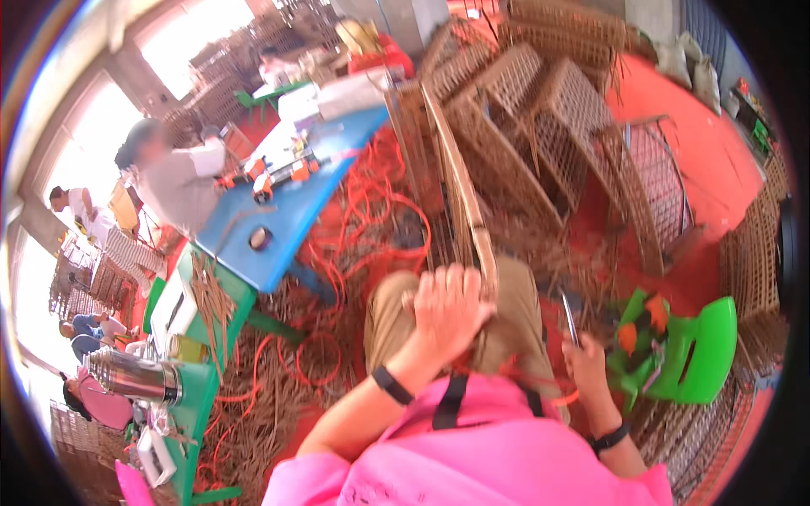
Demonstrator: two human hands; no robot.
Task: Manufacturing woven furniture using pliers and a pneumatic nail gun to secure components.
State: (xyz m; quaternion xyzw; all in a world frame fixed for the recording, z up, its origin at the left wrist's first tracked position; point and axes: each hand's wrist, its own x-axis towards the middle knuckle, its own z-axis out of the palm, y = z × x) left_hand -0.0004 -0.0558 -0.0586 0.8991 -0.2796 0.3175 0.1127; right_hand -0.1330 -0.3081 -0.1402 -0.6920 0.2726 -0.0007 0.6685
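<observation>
My left hand [451, 308] is closed over the near end of a long, narrow brown frame [462, 190], which looks like bamboo or wood with thin slats. The frame stretches away from my lap, its far end near the stacked crates. To the right, beside my thigh, my right hand [586, 367] is wrapped round the handle of a knife [569, 318]. Its slim silvery blade points up and away, apart from the frame. My fingers hide the handle.
On the left, a blue table [291, 228] carries orange-and-black power tools [283, 175]. A green table [198, 388] holds a steel flask [135, 375]. Woven crates [515, 160] lie ahead; a green chair [696, 354] stands right. Orange hose [371, 198] and scraps cover the floor. Several people work left.
</observation>
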